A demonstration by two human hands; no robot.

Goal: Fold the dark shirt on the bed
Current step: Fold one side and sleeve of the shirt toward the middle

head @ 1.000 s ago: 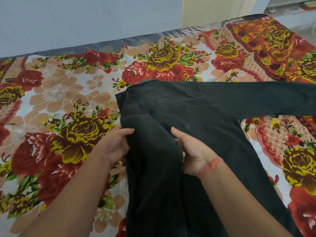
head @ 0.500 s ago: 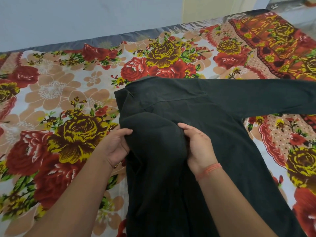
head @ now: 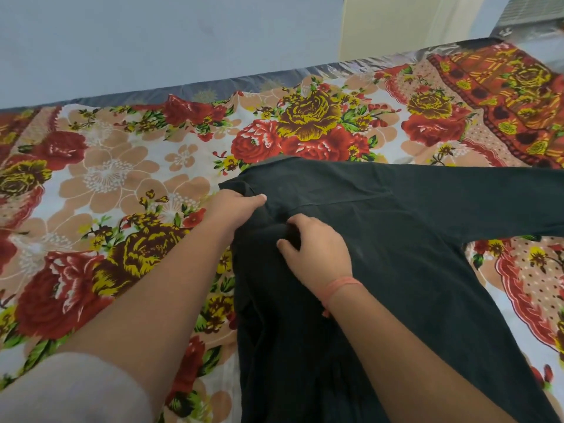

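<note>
Left hand (head: 235, 209) at edge of dark shirt (head: 396, 254), right hand (head: 317, 248) atop it.

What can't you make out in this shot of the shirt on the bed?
Head view, bottom edge: cuts off the hem of the shirt.
Right edge: cuts off the outstretched sleeve, cuff unseen.
Cloth: hides the fingers of the left hand, which pinches it.
Right hand: covers the bunch it grips.
Dark folds: the other sleeve cannot be picked out.
</note>
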